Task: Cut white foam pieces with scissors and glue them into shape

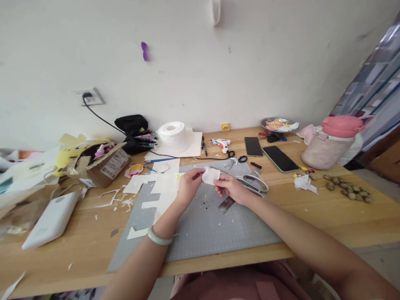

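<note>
A small white piece (pixel 210 176), paper or thin cloth, is held up between both hands over the grey cutting mat (pixel 200 233). My left hand (pixel 190 185) pinches its upper left edge. My right hand (pixel 229 187) grips its lower right edge between thumb and fingers. Grey-handled scissors (pixel 254 183) lie just beyond my right hand, their blades partly hidden. Below that hand a dark flat strip (pixel 226 204) rests on the mat. Cut white paper (pixel 162 200) lies left of the piece, partly behind my left hand.
At the left are an open cardboard box (pixel 101 166) and a white device (pixel 51 221). A white roll (pixel 175 137) and glue gun (pixel 222 144) stand behind. Two phones (pixel 253 146), a pink-lidded jug (pixel 328 143), a metal bowl (pixel 278 126) and round brown fruits (pixel 351 191) are at the right.
</note>
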The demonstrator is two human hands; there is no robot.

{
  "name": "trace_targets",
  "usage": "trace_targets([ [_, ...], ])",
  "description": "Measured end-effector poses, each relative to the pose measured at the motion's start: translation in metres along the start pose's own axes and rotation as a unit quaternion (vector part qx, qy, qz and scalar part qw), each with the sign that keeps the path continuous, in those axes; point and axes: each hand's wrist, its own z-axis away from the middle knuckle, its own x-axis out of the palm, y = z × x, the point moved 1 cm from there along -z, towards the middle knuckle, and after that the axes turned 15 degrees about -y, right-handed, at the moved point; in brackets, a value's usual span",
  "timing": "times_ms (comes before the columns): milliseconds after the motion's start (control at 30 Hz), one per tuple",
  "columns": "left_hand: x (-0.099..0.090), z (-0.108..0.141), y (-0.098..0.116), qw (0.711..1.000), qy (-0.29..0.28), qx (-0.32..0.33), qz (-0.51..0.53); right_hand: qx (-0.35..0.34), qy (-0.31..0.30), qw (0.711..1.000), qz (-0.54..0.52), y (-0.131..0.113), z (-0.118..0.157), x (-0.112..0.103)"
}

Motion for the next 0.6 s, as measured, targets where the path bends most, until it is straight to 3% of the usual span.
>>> trace_targets([
  [200, 0.0007, -0.0020, 0.0019, 0.993, -0.105, -0.012, 0.060, -0.022, 0.022, 0.997, 0.072, 0.0020, -0.0020, -0.0040],
  [500, 0.0062, -0.0009, -0.0006, 0.985, -0.142, -0.012, 0.098, 0.005, 0.039, 0.996, 0.084, 0.0055, -0.0048, -0.0024],
  [600, 0.0042, -0.0017, 0.0001, 0.990, -0.122, -0.009, 0.064, -0.003, 0.058, 0.995, 0.079, 0.0019, -0.0040, -0.0012],
])
